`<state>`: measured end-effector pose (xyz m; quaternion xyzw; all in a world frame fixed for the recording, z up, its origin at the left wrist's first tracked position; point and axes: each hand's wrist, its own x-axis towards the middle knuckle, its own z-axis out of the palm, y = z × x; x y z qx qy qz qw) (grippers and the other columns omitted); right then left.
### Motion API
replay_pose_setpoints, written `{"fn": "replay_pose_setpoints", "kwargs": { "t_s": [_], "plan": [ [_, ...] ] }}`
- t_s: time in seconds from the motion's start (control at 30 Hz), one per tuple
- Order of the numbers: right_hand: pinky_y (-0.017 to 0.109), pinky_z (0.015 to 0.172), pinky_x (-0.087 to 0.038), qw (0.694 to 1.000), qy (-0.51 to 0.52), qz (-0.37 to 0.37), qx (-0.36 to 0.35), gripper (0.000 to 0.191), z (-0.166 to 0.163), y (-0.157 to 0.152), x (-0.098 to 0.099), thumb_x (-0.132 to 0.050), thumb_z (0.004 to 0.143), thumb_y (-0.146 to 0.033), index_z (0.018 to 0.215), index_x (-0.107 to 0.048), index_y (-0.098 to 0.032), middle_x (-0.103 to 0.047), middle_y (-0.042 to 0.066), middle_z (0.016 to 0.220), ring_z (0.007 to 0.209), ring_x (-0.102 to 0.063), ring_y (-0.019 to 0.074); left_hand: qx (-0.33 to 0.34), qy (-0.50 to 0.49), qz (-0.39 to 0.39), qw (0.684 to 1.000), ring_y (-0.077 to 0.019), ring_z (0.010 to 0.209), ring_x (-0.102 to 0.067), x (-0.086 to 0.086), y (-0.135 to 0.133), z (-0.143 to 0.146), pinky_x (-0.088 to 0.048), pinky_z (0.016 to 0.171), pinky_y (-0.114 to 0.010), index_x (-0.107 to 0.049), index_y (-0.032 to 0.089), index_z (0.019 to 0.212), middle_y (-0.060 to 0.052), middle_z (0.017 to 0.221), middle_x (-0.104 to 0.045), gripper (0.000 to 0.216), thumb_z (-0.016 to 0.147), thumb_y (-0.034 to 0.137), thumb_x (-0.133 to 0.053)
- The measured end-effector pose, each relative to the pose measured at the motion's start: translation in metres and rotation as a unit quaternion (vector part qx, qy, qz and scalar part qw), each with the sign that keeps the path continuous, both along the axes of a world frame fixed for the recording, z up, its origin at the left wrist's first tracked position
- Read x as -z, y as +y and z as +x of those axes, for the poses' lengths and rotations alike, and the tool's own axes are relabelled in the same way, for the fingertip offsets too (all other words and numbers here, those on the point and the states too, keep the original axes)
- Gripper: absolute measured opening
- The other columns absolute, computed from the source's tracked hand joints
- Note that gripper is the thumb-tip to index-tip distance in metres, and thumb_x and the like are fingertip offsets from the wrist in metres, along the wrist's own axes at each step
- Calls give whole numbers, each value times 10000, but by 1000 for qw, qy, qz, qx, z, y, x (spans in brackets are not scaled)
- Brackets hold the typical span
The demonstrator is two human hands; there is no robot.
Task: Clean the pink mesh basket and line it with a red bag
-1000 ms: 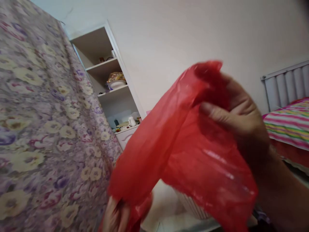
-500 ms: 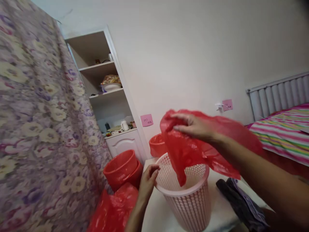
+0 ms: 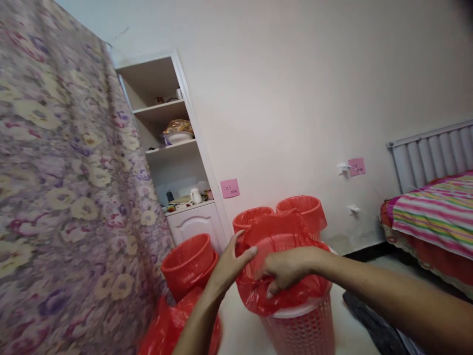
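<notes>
Both hands (image 3: 258,266) press red bag (image 3: 284,291) over basket (image 3: 303,330) beside floral curtain (image 3: 62,197).

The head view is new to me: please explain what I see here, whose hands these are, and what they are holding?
The camera sits on a person's head and looks down at their own two bare hands. The left hand and right hand both grip a red plastic bag draped over the rim of a pale pink mesh basket. Red baskets stand beside and behind it. A flowered curtain hangs on the left, a shelf cupboard stands at the wall, and a striped bed is on the right.
</notes>
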<state>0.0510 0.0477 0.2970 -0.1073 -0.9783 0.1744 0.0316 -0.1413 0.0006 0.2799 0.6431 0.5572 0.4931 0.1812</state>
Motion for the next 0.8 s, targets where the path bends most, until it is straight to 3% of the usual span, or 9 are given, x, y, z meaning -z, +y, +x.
{"fn": "replay_pose_setpoints", "kwargs": {
  "t_s": [0.1,0.23,0.3,0.37,0.4,0.47,0.53,0.67,0.8],
  "plan": [
    [262,601,-410,999,11,46,17,372,12,-14,8,-696,788,-325,1125,-697,-167,-721,55,870,723,-617,192,-13,52,16,998,-316,1154,-603,1,11,2,-421,1016,-422,-651,190,1170,-114,1199,-693,513,672,284,-734],
    [356,836,-477,987,150,-47,38,528,51,-9,18,-615,846,-510,1279,-620,-209,-703,116,1171,1015,-649,271,-49,69,41,996,-284,932,-660,9,13,-8,-475,899,-411,-688,192,982,-77,968,-739,290,704,235,-617],
    [373,927,-460,953,266,-85,117,461,74,9,25,-508,917,-521,1236,-641,-215,-689,103,1207,1089,-627,258,-63,52,53,995,-262,902,-665,12,9,-18,-491,868,-386,-666,181,1022,-80,990,-732,319,723,278,-611],
    [404,937,-456,898,362,-55,246,484,94,34,34,-469,929,-541,1188,-650,-174,-687,138,1176,1078,-621,276,-65,30,54,996,-241,831,-672,15,4,-26,-515,807,-365,-650,161,1051,-81,963,-729,360,731,324,-621],
    [430,930,-458,872,376,-38,310,528,100,47,39,-520,895,-558,1194,-638,-140,-684,169,1160,1054,-623,300,-62,19,51,997,-228,779,-671,16,1,-29,-526,765,-353,-646,153,1056,-75,924,-728,376,733,343,-627],
    [455,963,-443,851,364,-69,372,609,106,72,49,-559,862,-582,1243,-599,-109,-643,213,1228,1099,-604,330,-51,2,44,998,-205,697,-660,19,-3,-33,-536,693,-330,-644,147,1062,-57,861,-722,400,731,372,-641],
    [436,909,-489,847,343,-131,384,679,103,91,55,-511,868,-627,1308,-542,-112,-598,231,1301,1074,-632,323,-44,-9,38,998,-199,683,-659,21,-6,-33,-539,660,-316,-647,147,1063,-48,830,-717,419,722,390,-662],
    [335,597,-548,850,305,-216,371,787,77,108,47,-413,852,-733,1379,-462,-151,-652,214,1208,733,-714,235,-47,-21,26,998,-228,743,-681,25,-15,-29,-552,656,-327,-639,136,1095,-50,803,-715,475,720,424,-681],
    [296,534,-522,863,290,-220,349,735,43,113,33,-556,767,-734,1252,-584,-183,-678,174,1176,736,-709,242,-55,-19,20,998,-272,902,-693,26,-28,-21,-569,752,-367,-631,135,1144,-90,927,-736,518,722,429,-688]
  ]
}}
